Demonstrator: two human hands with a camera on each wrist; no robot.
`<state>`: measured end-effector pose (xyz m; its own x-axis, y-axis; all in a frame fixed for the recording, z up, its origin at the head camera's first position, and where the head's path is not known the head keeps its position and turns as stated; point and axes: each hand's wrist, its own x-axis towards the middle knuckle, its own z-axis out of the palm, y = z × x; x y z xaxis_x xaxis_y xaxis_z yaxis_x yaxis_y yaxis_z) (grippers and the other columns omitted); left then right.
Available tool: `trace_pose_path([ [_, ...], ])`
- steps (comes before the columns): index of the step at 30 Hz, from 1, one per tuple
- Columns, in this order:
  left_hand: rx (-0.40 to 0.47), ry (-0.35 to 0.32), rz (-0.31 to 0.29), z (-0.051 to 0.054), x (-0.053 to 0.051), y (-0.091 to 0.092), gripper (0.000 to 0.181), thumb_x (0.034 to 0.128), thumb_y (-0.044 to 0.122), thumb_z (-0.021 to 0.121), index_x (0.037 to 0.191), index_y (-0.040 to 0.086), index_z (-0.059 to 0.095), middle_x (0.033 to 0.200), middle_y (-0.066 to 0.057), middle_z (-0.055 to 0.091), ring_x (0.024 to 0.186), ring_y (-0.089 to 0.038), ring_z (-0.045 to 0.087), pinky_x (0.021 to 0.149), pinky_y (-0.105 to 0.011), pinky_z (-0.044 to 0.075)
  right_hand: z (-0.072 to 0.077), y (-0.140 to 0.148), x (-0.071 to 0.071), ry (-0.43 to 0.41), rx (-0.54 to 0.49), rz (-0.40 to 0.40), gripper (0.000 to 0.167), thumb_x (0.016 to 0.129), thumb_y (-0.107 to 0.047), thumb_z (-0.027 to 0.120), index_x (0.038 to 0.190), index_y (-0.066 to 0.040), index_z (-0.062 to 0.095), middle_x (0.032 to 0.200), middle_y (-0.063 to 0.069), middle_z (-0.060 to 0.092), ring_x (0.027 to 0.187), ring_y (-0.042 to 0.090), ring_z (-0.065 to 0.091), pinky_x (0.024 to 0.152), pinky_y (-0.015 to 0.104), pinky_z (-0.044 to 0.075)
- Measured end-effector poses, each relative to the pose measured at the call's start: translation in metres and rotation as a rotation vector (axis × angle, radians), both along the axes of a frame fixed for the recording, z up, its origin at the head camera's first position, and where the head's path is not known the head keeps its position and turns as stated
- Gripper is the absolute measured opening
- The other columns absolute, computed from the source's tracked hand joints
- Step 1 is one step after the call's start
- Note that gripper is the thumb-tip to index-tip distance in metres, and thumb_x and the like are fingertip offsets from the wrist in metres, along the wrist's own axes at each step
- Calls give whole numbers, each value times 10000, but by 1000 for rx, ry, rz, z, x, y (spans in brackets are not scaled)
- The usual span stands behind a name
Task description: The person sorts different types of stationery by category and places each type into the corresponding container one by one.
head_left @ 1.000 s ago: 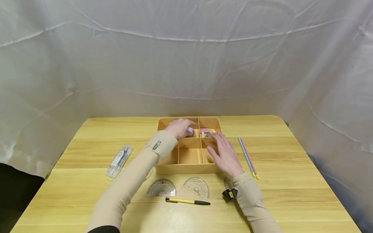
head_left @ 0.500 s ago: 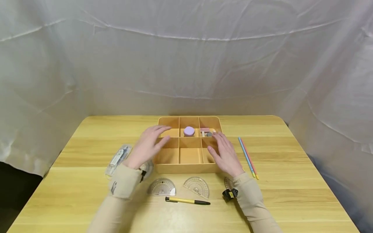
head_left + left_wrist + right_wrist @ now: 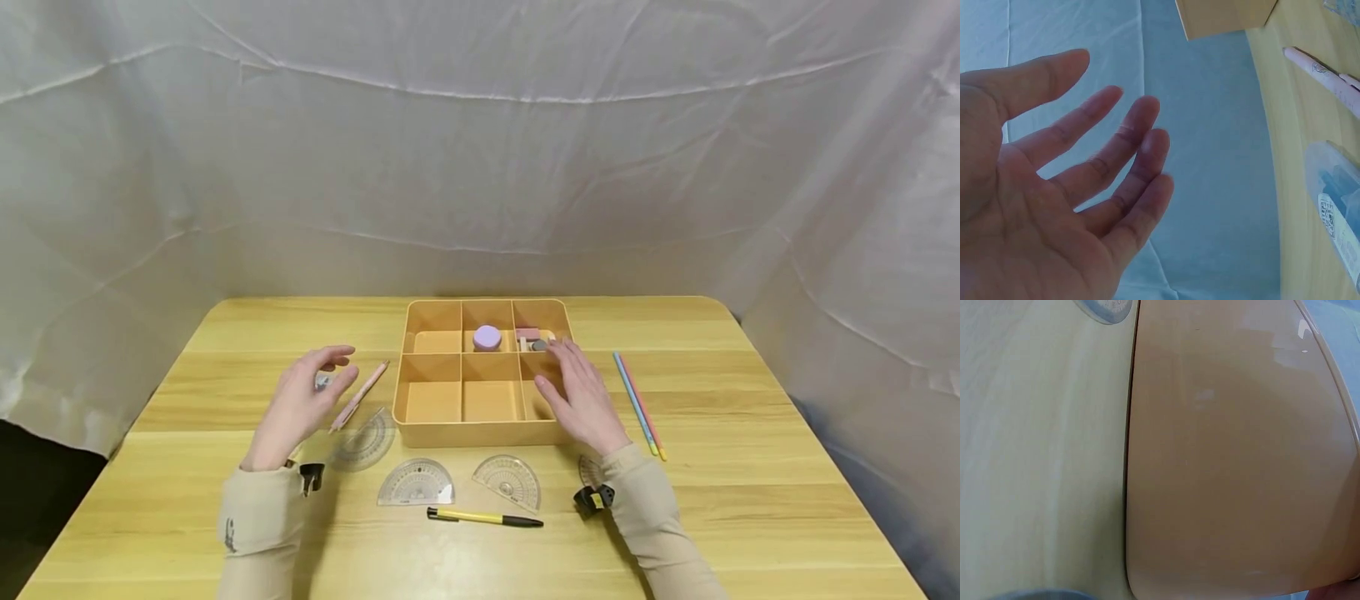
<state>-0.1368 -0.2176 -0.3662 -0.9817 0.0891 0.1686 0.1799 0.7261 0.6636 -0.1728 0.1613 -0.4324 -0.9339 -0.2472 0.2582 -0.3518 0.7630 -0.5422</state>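
Note:
My left hand point(image 3: 300, 408) hovers above the table left of the tan divided organizer box point(image 3: 480, 433), holding nothing. In the left wrist view its palm shows, with fingers loosely bent. Beneath it a clear plastic case point(image 3: 1341, 212) is mostly hidden from the head view. Beside the hand lies a pink pen point(image 3: 360, 396). My right hand point(image 3: 587, 404) rests at the box's right side, fingers stretched over the rim and thumb above the front right compartment. A purple round object point(image 3: 487, 337) sits in the back middle compartment. Several small pieces, including a pink eraser point(image 3: 527, 333), lie in the back right one.
Clear protractors point(image 3: 417, 483) lie before the box, one partly behind the right wrist. A yellow and black pen point(image 3: 483, 517) lies nearer me. To the right are a blue pencil point(image 3: 634, 404) and a red one point(image 3: 645, 408). Grey cloth point(image 3: 480, 167) hangs behind the table.
My left hand has let go of the purple round object in the back middle compartment and moved left, out of the box, to above the clear case. The right hand has stayed in place.

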Motion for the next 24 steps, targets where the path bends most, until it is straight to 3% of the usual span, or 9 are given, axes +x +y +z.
trace_pose_path([
  [6,-24,-58,-22,-3,1,-12,425,1004,178,612,1367,-36,555,1219,-282,665,1122,-433,627,957,-599,505,2,4,0,-6,-16,7,596,1040,-311,512,1518,15,370,1625,235,315,1542,398,221,1256,598,185],
  [16,-161,-209,77,-14,9,-47,502,1003,205,589,1392,-93,481,1278,-382,584,1164,-546,552,937,-651,476,1,9,2,-20,-15,8,620,1042,-329,511,1536,7,344,1635,228,296,1548,394,203,1264,582,169],
  [24,-139,-470,81,-20,4,-53,750,956,312,662,1496,-84,326,1434,-424,412,1238,-546,490,942,-613,508,1,12,2,-27,-16,3,619,1040,-323,516,1534,10,346,1635,229,297,1547,401,202,1262,586,173],
])
